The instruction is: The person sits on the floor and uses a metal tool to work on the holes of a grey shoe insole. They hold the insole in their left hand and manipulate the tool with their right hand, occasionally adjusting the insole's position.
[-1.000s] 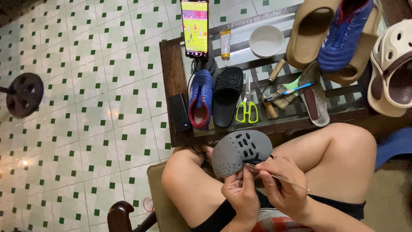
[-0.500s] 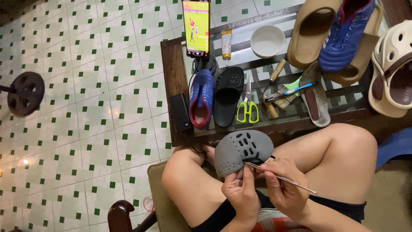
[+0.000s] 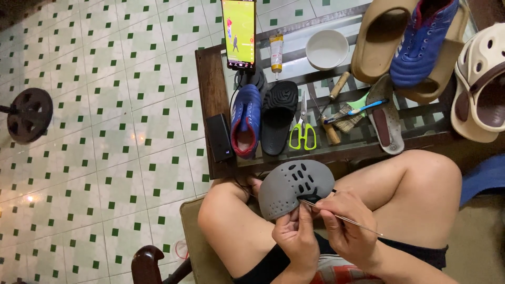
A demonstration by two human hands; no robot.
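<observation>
Down in the lap, the left hand (image 3: 295,237) clamped the grey perforated clog (image 3: 293,188) from below, steadying its toe upward between the knees. The right hand (image 3: 348,225) pinched a thin metal awl (image 3: 342,216), tip pressed at the clog's edge at about nine o'clock from the knuckles, angled flat to work the seam. Beyond, at twelve o'clock, the glass surface (image 3: 336,144) carried green scissors (image 3: 302,134), a black slide (image 3: 277,115) and a blue boot (image 3: 246,121) within easy reach. Farther out stood a glue tube (image 3: 276,51), a white bowl (image 3: 326,49) and a propped phone (image 3: 239,32).
</observation>
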